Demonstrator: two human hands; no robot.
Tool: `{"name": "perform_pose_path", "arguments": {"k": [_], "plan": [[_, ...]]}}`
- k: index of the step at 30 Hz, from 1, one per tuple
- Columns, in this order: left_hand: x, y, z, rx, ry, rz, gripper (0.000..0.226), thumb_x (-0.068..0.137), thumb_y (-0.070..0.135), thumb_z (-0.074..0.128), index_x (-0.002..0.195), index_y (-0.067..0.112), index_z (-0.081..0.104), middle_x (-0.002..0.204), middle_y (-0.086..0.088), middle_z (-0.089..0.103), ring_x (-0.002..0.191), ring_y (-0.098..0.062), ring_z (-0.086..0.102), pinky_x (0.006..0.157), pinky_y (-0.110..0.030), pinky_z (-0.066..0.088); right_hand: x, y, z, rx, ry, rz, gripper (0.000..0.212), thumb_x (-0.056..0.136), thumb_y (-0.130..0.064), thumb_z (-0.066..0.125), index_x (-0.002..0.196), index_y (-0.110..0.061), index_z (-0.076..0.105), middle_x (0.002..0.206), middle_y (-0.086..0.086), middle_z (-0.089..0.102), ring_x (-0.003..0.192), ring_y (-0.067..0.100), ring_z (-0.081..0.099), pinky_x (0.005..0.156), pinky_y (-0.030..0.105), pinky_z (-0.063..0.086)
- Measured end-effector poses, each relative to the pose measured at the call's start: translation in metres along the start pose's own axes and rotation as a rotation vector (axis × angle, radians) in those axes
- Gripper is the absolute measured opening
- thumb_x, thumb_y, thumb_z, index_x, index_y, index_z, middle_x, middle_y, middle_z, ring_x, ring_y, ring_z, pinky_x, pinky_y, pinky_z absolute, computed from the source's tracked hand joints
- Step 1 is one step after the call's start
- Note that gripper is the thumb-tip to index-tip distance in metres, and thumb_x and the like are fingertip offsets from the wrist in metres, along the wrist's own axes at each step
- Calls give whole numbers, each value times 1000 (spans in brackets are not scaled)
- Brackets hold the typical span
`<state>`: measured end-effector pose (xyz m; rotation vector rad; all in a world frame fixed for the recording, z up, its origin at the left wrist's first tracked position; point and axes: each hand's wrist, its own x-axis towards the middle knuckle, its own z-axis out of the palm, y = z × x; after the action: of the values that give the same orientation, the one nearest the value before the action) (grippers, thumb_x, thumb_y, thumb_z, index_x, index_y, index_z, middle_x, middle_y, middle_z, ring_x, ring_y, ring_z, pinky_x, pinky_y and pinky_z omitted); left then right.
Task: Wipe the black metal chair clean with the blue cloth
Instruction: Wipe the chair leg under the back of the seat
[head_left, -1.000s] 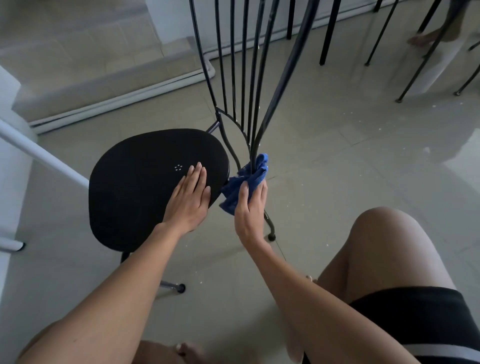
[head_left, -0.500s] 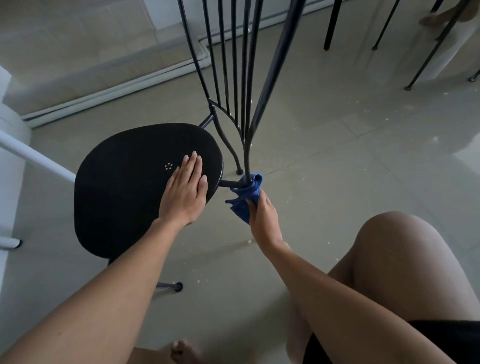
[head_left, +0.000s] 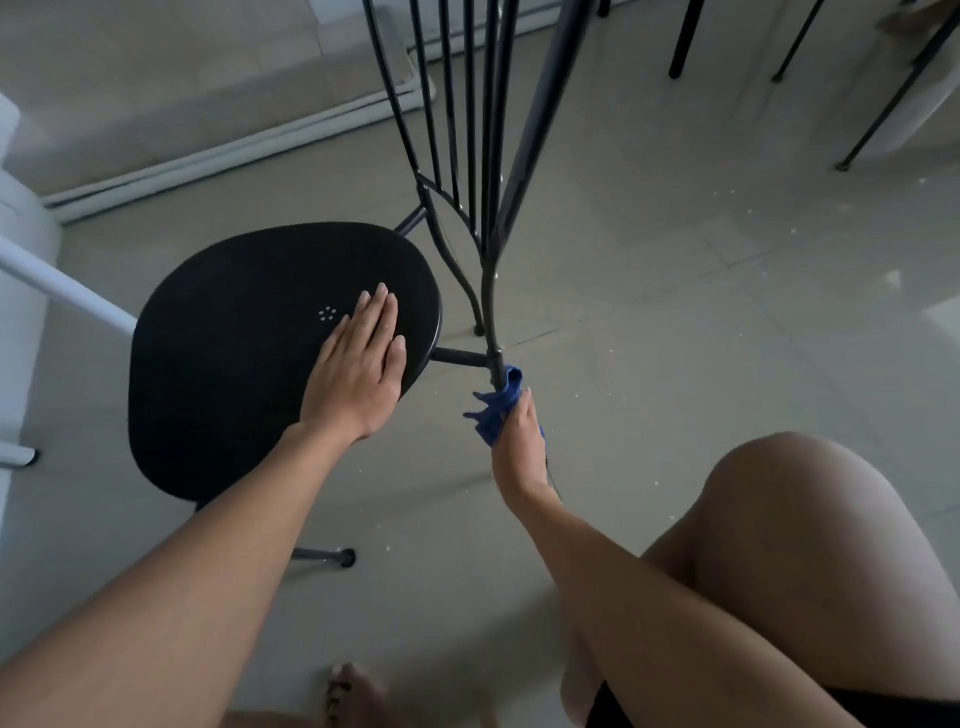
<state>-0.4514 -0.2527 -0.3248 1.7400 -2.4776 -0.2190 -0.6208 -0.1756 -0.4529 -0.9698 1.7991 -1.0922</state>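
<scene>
Right hand (head_left: 519, 431) grips cloth (head_left: 493, 410) around chair (head_left: 260, 364) rear leg, below seat. Left hand (head_left: 358, 374) flat, open on seat, steadying. Judged midway: lower legs unwiped.

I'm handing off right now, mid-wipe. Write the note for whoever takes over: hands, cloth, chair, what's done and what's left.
Left hand: open, flat on the black seat, steadying the chair.
Right hand: gripping the blue cloth, wrapped around the rear leg just below the seat-support joint.
Done: cannot tell which parts are already clean.
Left: probably finish this leg down to the floor, then check the backrest bars, seat and other legs.
</scene>
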Motion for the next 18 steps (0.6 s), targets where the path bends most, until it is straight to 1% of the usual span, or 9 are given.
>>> {"name": "perform_pose_path", "arguments": {"k": [2, 3, 6, 8, 10, 12, 13, 16, 18], "plan": [[-1, -1, 1, -10, -5, 0, 56, 106, 42, 8, 158, 24, -3, 165, 12, -12, 150, -3, -14, 123, -29, -1, 11, 16, -5, -229, -66, 27, 40, 91, -4, 53, 128, -16, 46, 127, 4, 58, 114, 22, 60, 91, 33, 53], [-1, -1, 1, -18, -10, -4, 56, 106, 42, 8, 158, 24, -3, 165, 12, -12, 150, -3, -15, 123, -30, -1, 14, 16, -12, -308, -111, 39, 37, 90, -7, 61, 124, -13, 47, 123, 4, 59, 108, 23, 61, 83, 31, 51], [-2, 0, 2, -27, -19, -12, 56, 106, 41, 9, 158, 23, -2, 165, 10, -11, 150, -4, -14, 124, -31, 0, 22, 11, -28, -346, -254, 120, 41, 82, -21, 71, 117, -11, 51, 113, 6, 65, 93, 24, 64, 78, 36, 55], [-2, 0, 2, -24, -19, -7, 57, 106, 41, 8, 158, 22, -2, 166, 9, -11, 150, -5, -13, 124, -32, 1, 20, -1, -22, -275, -159, 9, 39, 83, -24, 71, 116, -17, 53, 112, 2, 67, 99, 23, 66, 83, 42, 56], [-1, -1, 1, -24, -23, -2, 57, 106, 42, 8, 158, 22, -2, 166, 8, -10, 151, -6, -12, 124, -32, 1, 8, -28, -3, -46, 18, -128, 43, 87, -5, 62, 125, -23, 51, 116, -11, 65, 106, 14, 65, 89, 41, 56], [-1, -1, 0, -27, -26, -8, 57, 106, 42, 9, 158, 22, -2, 166, 8, -10, 151, -7, -12, 124, -32, 1, -2, -55, 14, 157, 125, -196, 71, 82, 17, 44, 137, -28, 43, 118, -20, 59, 107, 10, 62, 92, 35, 55], [-1, 0, -1, -29, -24, -13, 57, 106, 42, 9, 158, 22, -2, 166, 8, -10, 151, -6, -12, 124, -32, 0, -7, -68, 15, 208, 137, -206, 77, 80, 20, 40, 141, -27, 39, 118, -17, 58, 106, 12, 62, 92, 34, 55], [-2, 0, -1, -23, -14, -20, 57, 106, 40, 10, 158, 21, -1, 166, 8, -10, 151, -6, -12, 125, -32, 1, -7, -54, 11, 194, 84, -233, 57, 92, 12, 36, 141, -17, 37, 122, 2, 56, 105, 13, 59, 90, 30, 53], [-2, -1, 1, -21, -4, -17, 57, 106, 39, 10, 158, 20, 0, 166, 7, -8, 151, -7, -11, 125, -33, 3, 2, -26, 7, 156, 48, -223, 52, 94, 9, 40, 137, -20, 43, 122, -5, 58, 107, 9, 61, 85, 28, 55]]}}
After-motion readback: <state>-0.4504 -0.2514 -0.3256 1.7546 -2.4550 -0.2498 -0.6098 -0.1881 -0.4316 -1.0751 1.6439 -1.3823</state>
